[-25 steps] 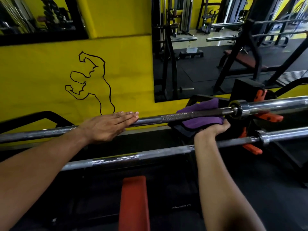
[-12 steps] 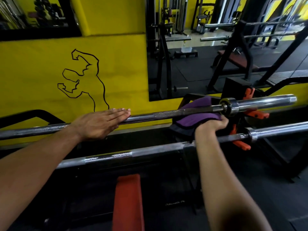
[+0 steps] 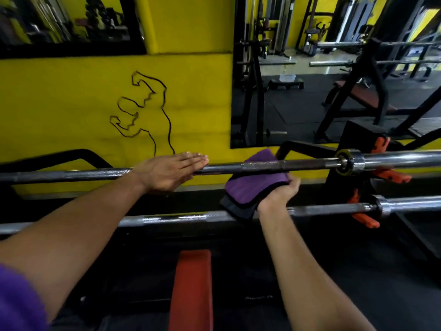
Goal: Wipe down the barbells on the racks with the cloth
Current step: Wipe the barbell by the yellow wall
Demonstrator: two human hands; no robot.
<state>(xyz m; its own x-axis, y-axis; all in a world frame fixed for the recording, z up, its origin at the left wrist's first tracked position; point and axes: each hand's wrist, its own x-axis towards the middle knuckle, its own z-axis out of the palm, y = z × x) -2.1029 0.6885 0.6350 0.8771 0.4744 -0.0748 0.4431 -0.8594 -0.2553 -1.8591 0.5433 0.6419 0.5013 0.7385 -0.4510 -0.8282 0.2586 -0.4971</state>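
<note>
Right hand (image 3: pixel 279 191): fingers curled, gripping a purple cloth (image 3: pixel 254 185) wrapped around the upper barbell (image 3: pixel 298 164), on the shaft a little inboard of the collar toward the rack's right end. Left hand (image 3: pixel 167 172): fingers straight and together, laid flat on the same bar near its middle, holding nothing. Lower barbell (image 3: pixel 171 219) sits nearer on the rack, parallel, untouched; red bench pad (image 3: pixel 192 287) below; yellow wall (image 3: pixel 71 103) behind.

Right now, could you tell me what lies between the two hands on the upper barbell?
Only a bare stretch of the upper barbell, between the left hand and the purple cloth; the head view shows it.
</note>
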